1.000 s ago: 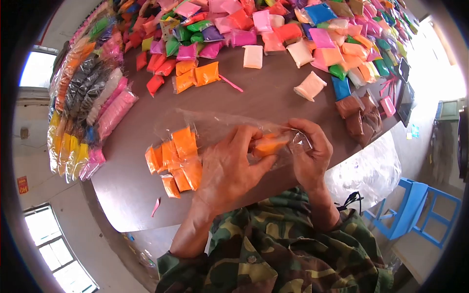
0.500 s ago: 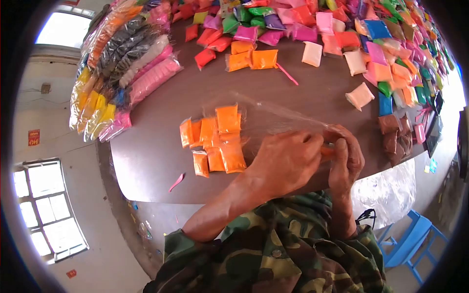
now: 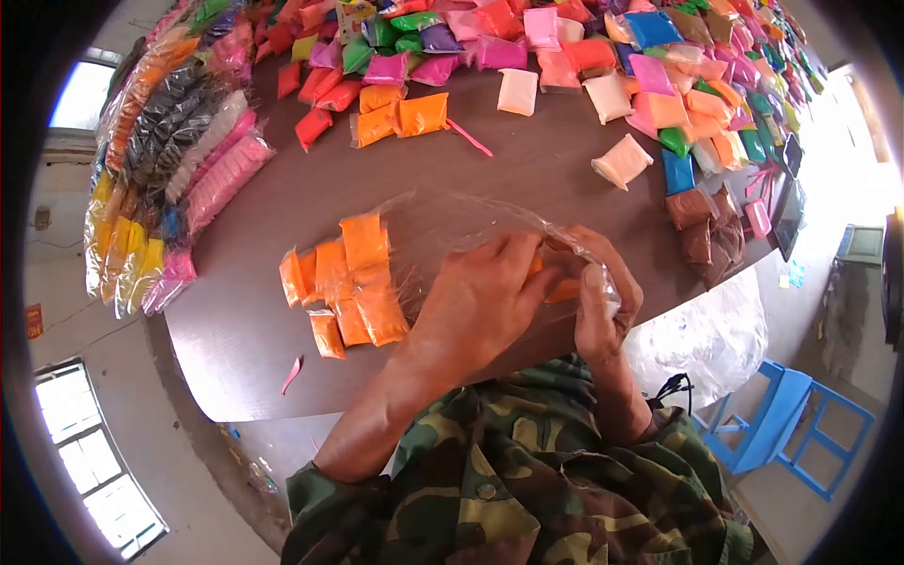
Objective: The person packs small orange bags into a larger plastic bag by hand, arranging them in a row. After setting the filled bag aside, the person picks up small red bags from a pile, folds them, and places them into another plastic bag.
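At centre-right of the frame, the right hand (image 3: 603, 303) pinches the mouth of the clear bag (image 3: 452, 221) open so the left hand (image 3: 480, 303), fingers closed on an orange packet (image 3: 566, 290) (half hidden), can enter. It lies on the bench (image 3: 527, 184).

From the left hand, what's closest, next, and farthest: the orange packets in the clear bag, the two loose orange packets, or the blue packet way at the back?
1. Stack of orange packets in the clear plastic bag, just left of the left hand.
2. Two loose orange packets, mid-table.
3. Blue packet, in the far pile.
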